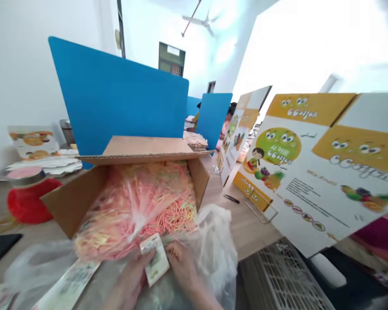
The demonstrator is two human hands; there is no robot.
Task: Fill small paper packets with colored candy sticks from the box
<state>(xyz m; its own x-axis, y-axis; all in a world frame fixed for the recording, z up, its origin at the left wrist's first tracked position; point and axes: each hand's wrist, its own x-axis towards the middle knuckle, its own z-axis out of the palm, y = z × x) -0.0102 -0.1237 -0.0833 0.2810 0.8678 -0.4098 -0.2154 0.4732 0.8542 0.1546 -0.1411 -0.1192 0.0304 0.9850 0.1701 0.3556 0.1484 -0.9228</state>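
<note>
A small white printed packet (155,261) is pinched in my left hand (129,277), with the thumb across its face. My right hand (185,267) has its fingers curled together at the packet's right edge, gripping it there. Just beyond both hands is an open cardboard box (60,200) full of thin pink and yellow strips (176,215). Clear plastic film (139,211) partly covers the strips. A loose clear plastic bag (215,237) spreads under and beside my hands. To the left of them lies a longer printed packet sheet (69,286).
Black tweezers (231,198) and a wire stand (260,211) are right of the box, by printed cartons (305,181). A red container (30,200) stands left. Blue partitions (126,103) rise behind. A grey crate (284,275) sits below the table edge.
</note>
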